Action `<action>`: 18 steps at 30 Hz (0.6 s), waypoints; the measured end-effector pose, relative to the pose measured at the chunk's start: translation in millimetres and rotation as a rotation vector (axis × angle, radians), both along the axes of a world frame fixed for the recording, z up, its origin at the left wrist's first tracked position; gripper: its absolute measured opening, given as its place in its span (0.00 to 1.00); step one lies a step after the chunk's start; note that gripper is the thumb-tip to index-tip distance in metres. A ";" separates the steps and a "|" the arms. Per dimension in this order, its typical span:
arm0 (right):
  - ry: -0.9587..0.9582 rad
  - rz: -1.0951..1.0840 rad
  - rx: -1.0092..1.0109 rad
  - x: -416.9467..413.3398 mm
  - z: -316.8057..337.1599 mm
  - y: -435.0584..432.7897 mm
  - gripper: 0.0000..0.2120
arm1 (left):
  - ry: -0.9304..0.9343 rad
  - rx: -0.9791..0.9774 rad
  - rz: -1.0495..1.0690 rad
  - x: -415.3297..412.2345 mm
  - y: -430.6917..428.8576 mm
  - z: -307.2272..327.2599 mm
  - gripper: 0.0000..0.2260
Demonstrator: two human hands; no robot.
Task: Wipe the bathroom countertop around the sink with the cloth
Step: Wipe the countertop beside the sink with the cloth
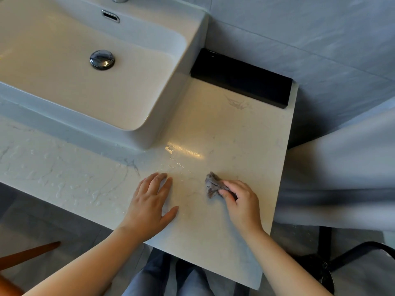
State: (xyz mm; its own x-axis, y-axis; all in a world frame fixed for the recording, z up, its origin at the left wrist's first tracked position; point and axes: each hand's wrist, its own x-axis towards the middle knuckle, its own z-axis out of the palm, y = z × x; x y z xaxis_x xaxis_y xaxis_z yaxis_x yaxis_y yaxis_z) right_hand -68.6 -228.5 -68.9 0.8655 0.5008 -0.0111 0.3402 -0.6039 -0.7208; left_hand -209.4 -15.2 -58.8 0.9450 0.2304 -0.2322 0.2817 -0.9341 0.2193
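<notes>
Right hand (239, 199) is bunching the grey cloth (212, 184) in a curled grip at lower centre, rubbing the counter (235, 129); left hand (149, 201) is lying flat, fingers apart, bracing beside water beads (64, 184).

Warm glare streaks the wet countertop (186, 151); wide-angle edges bend.

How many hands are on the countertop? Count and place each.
2. The left hand lies flat near the front edge; the right hand, beside it, holds the cloth on the countertop. None looks hidden.
</notes>
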 end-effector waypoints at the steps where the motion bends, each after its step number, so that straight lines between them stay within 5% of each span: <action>1: 0.045 0.018 0.013 2.1 4.2 -1.3 0.10 | -0.001 0.001 0.002 -0.3 -0.3 0.1 0.33; 12: -0.131 -0.211 -0.019 116.1 26.4 -28.0 0.13 | 0.015 0.008 0.024 1.6 -3.4 2.5 0.35; 18: -0.138 -0.232 -0.047 99.3 3.4 -25.0 0.11 | -0.012 -0.038 0.075 5.8 -7.8 7.3 0.37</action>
State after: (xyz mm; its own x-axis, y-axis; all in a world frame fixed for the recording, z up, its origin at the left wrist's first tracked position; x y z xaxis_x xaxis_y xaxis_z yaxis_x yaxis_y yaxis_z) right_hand 30.7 -253.5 -65.5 0.9520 0.2903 0.0967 0.2818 -0.7090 -0.6465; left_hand -203.6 -23.1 -51.5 0.9283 0.2917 -0.2306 0.3473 -0.9017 0.2577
